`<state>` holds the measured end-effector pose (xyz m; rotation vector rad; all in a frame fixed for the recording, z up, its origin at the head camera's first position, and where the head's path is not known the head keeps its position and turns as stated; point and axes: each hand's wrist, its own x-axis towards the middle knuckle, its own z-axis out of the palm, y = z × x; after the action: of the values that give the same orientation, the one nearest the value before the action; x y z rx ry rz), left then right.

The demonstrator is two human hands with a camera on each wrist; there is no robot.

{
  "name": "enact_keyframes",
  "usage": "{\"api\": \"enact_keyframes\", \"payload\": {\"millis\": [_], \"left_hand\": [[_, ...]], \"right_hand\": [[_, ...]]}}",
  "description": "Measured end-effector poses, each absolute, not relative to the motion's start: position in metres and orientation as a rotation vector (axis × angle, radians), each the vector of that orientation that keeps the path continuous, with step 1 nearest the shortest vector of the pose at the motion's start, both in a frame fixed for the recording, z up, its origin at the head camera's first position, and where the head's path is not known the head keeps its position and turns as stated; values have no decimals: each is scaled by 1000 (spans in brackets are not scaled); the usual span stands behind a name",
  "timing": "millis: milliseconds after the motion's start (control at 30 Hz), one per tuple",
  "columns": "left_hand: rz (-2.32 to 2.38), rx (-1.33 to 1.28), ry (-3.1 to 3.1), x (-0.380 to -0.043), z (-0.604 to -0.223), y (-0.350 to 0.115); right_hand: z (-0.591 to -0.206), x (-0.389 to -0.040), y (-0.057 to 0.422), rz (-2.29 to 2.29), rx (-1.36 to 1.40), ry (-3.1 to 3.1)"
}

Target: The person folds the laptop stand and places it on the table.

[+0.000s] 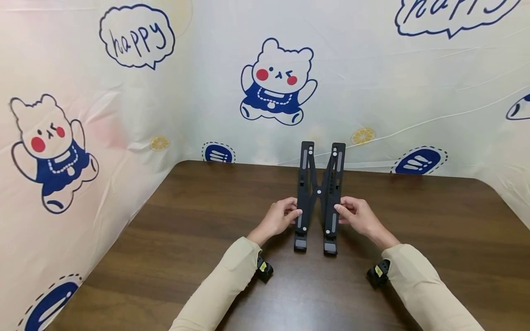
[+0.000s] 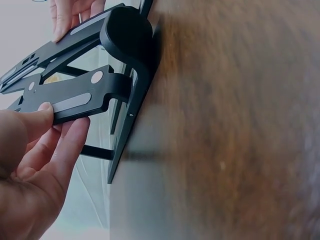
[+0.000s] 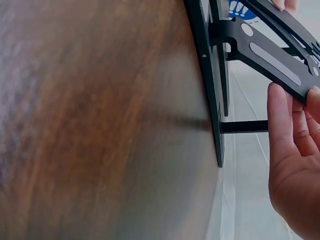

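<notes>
A black folding laptop stand [image 1: 303, 202] stands on the table in front of me, its two long rails joined by an X-shaped crosspiece. Light grey pads line the rails, and hooked lips face me at the near ends. My left hand [image 1: 278, 216] pinches the left rail near its front, thumb on top and fingers beneath, as the left wrist view shows on the stand [image 2: 60, 92]. Opposite it, my right hand [image 1: 359, 217] grips the right rail the same way. From the right wrist, the stand [image 3: 240, 45] shows its lower legs against the tabletop.
The brown wooden table [image 1: 186, 271] stretches around the stand to rounded far corners. A pale curtain [image 1: 352, 69] with printed bears hangs behind it and along the left. Small black wrist cameras sit under both sleeves, the left camera [image 1: 264, 270] and the right camera [image 1: 377, 274].
</notes>
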<state>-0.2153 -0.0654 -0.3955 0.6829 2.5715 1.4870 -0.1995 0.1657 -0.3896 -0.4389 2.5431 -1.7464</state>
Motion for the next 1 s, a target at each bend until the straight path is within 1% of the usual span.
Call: {"api": "enact_keyframes", "payload": {"millis": [400,1000], "left_hand": [[1478,678,2576,-213,-395,-56],[1365,757,2629,-212,-393,-51]], "right_hand": [[-388,-200,159,-1767,-467,2517],[-392,-204,149,-1702,-477,2531]]}}
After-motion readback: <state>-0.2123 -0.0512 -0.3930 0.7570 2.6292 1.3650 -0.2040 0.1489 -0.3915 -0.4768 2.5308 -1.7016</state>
